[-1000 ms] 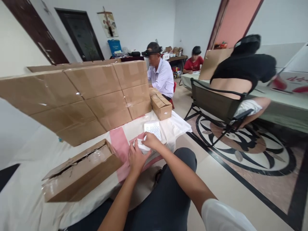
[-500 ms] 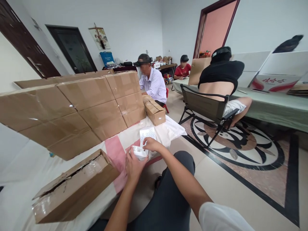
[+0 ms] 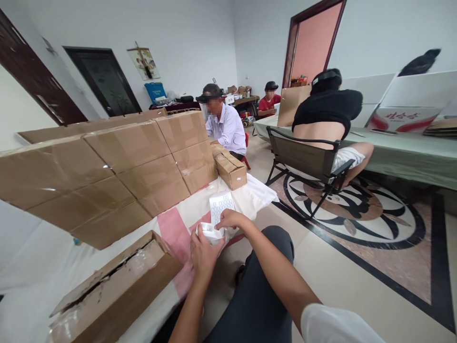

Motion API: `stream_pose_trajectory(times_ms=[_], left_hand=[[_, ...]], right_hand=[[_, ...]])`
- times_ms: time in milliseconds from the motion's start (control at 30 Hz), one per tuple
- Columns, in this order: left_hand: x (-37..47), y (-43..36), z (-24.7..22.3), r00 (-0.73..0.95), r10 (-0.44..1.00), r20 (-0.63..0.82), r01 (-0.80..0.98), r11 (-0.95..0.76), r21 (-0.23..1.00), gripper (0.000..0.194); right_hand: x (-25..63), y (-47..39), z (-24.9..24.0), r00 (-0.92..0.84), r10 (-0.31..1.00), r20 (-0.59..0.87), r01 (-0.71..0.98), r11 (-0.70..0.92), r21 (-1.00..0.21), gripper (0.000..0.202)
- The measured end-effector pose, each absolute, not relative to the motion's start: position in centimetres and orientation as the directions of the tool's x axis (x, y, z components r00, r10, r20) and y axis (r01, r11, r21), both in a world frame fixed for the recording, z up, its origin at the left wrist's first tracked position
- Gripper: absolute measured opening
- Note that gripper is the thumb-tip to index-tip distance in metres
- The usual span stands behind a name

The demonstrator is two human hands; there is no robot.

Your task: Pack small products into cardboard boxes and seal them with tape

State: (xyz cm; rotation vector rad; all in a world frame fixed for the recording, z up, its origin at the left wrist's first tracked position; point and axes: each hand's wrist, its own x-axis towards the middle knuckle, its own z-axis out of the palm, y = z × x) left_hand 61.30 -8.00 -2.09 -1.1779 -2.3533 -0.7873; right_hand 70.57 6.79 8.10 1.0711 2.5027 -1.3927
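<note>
My left hand (image 3: 204, 252) is wrapped round a small white box (image 3: 210, 232) near the front edge of the cloth-covered table. Over the box's right side is my right hand (image 3: 230, 220), its fingers closed and pointing down at it; whether they pinch anything is too small to tell. Just behind the box lies a white sheet (image 3: 220, 202) printed with rows of small outlined marks, partly covered by my right hand.
Stacked cardboard boxes (image 3: 143, 166) form a wall along the table. A long carton (image 3: 117, 290) lies at the near left, a smaller one (image 3: 230, 166) beyond the sheet. One person (image 3: 228, 126) sits behind the boxes, another (image 3: 324, 109) in a chair at right, a third farther back.
The view has shifted slightly, so the table and boxes sit a little lower. My right hand's fingers have moved slightly over the white box, which my left hand still holds.
</note>
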Motion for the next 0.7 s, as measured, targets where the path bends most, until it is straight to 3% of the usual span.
stream_pose_trajectory(times_ms=[333, 700], left_hand=[[61.4, -8.4, -1.9, -0.548, 0.609, 0.573, 0.832, 0.465, 0.301, 0.093], [61.6, -8.3, -1.6, -0.574, 0.607, 0.55, 0.815, 0.487, 0.313, 0.092]], right_hand=[[71.0, 7.4, 7.2, -0.704, 0.521, -0.483, 0.675, 0.28, -0.682, 0.049], [71.8, 7.8, 7.1, -0.746, 0.42, -0.516, 0.633, 0.208, -0.746, 0.038]])
